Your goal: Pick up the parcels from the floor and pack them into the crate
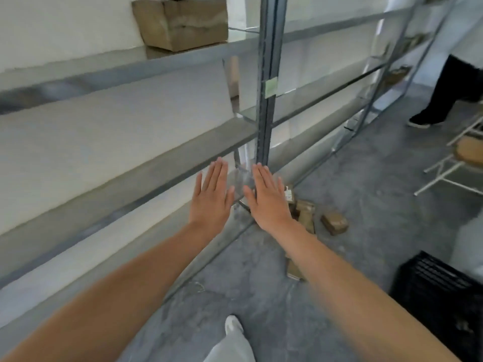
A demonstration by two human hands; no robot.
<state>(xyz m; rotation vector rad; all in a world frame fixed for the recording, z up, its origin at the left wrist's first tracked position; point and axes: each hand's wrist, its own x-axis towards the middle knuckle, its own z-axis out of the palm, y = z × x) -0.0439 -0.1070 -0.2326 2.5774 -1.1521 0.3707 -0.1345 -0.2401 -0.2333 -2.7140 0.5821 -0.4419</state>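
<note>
Grey metal shelving [130,66] with flat, smooth boards runs along the left side. A creased brown cardboard box [183,22], rectangular and dull in finish, sits on the upper board.

The left hand [211,194] is extended forward, back of the hand up, fingers straight and close together, holding nothing. The right hand [269,199] is just beside it in the same flat, empty posture, with a narrow gap between the two thumbs. Both hands are in the air in front of the ribbed steel upright [266,100], which carries a pale green label [271,87].

Below, a white shoe [233,325] stands on the mottled grey concrete floor [352,178].

The parcels [305,212] lie on the floor at the foot of the shelving, beyond the right hand and partly hidden by the right forearm. They are small, blocky brown packages in paper or card; the image is too blurred to tell which. One block [334,223] lies apart to the right, and another [294,270] lies nearer, beside the forearm.

The crate [439,291] is black plastic with a slatted wall, at lower right, well apart from the parcels.

At the far right are a white-framed stool [470,152] with a round wooden seat and another person's dark trouser leg [449,92].
</note>
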